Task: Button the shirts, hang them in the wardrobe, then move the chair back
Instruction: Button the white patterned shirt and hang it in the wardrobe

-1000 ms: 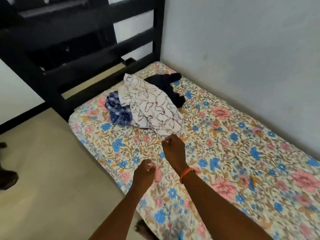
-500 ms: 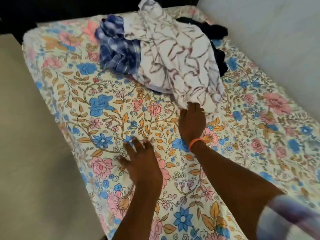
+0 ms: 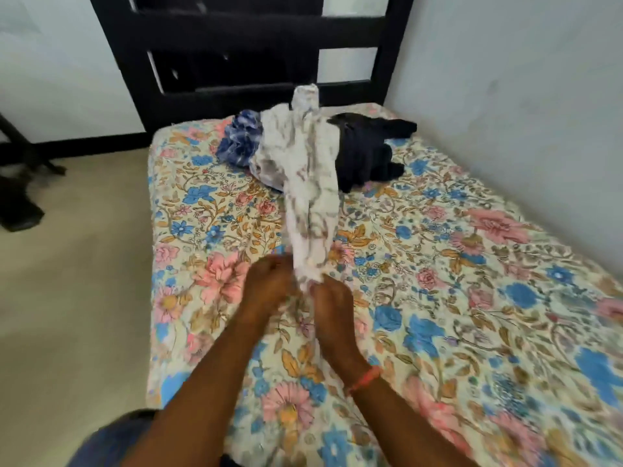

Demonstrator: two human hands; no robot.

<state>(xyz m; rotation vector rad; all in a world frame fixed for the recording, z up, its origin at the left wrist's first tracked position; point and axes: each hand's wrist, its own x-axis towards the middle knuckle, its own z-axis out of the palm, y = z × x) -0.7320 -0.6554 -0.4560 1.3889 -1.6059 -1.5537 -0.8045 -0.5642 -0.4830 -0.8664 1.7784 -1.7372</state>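
Observation:
A white shirt with a brown line pattern (image 3: 308,183) stretches in a long bunch across the floral bed sheet (image 3: 438,264) toward me. My right hand (image 3: 332,305), with an orange band at the wrist, grips its near end. My left hand (image 3: 266,291) is right beside it at the same end of the cloth; motion blur hides its fingers. A blue checked shirt (image 3: 237,143) lies crumpled at the far left of the pile. A dark shirt (image 3: 367,153) lies at the far right, partly under the white one.
A black slatted headboard (image 3: 236,55) stands at the far end of the bed. A pale wall (image 3: 522,96) runs along the bed's right side. Beige floor (image 3: 74,298) lies to the left, with dark furniture legs (image 3: 20,183) at the far left edge.
My right hand has taken hold of the white shirt and pulled it toward me, stretching it out of the pile. My left hand has lifted off the sheet and come up to the same end.

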